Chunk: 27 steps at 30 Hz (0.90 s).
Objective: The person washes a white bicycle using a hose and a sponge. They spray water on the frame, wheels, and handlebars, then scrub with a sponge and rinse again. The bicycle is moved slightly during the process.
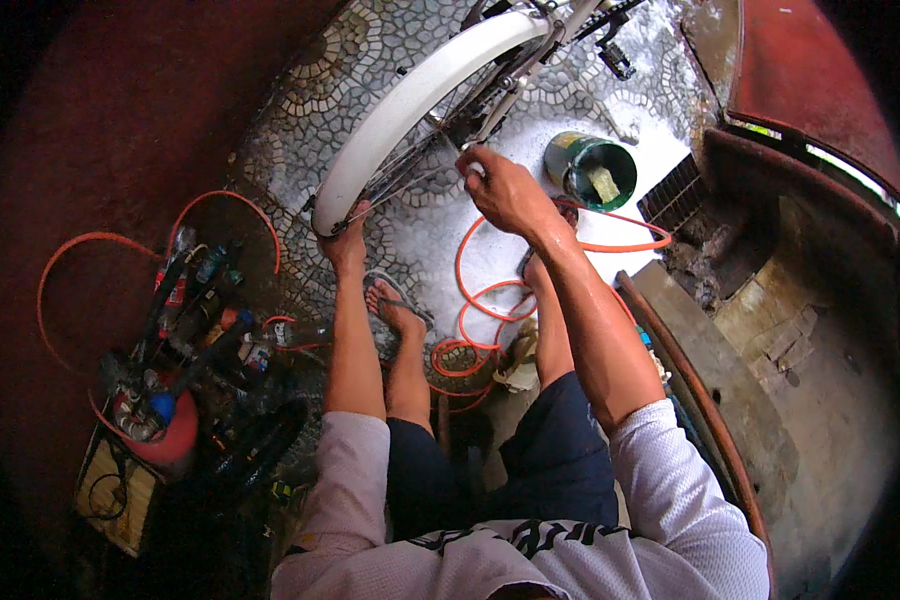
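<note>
A bicycle wheel with a white tire (382, 122) leans across the upper middle, its spokes and chain parts beside the pale frame (510, 100). My left hand (344, 240) is closed round the tire's near lower end, the fingertips reaching to its inner side. Near the hub, my right hand (505, 190) is closed on a slim object with a pale part showing at the fingers; the palm hides most of it and I cannot make out its kind. Its thin end points toward the spokes.
A dark green bucket (573, 160) with a yellowish block inside stands on foamy stone paving. An orange hose (470, 300) coils by my feet. Bottles and a red tub (175, 430) crowd the left. A drain grate (670, 190) and a curved rusty edge (695, 390) lie right.
</note>
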Each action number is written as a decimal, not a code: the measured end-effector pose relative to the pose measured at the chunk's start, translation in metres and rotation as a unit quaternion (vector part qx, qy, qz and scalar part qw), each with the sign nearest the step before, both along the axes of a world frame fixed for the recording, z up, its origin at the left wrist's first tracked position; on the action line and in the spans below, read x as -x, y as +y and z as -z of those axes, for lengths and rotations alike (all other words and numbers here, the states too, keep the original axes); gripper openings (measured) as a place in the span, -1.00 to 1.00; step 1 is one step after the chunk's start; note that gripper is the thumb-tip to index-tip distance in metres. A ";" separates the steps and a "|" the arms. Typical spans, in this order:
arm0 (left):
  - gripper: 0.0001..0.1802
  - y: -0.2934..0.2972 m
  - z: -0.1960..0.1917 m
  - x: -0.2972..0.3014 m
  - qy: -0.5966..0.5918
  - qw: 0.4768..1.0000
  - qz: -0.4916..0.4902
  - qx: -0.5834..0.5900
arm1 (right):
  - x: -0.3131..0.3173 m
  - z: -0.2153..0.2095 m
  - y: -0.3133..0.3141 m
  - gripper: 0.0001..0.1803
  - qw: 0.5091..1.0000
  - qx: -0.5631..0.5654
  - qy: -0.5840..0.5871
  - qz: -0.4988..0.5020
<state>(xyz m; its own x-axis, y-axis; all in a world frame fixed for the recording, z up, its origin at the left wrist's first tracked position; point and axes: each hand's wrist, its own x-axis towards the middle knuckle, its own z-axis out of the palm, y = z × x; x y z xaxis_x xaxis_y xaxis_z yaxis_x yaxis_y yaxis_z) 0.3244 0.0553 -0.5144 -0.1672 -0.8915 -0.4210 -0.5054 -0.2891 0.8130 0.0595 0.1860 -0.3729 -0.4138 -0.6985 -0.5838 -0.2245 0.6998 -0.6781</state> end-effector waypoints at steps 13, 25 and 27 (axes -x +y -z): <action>-0.11 -0.010 0.008 -0.021 -0.172 0.980 0.069 -0.080 | -0.013 -0.001 -0.015 -0.74 0.999 0.005 0.043 -0.027; -0.12 -0.001 0.009 -0.027 -0.129 0.982 0.141 0.004 | -0.005 0.029 -0.004 -0.74 0.997 0.011 0.048 -0.057; -0.16 0.006 -0.006 -0.018 -0.051 0.992 0.119 0.005 | -0.002 0.020 0.001 -0.73 0.998 -0.009 0.053 -0.036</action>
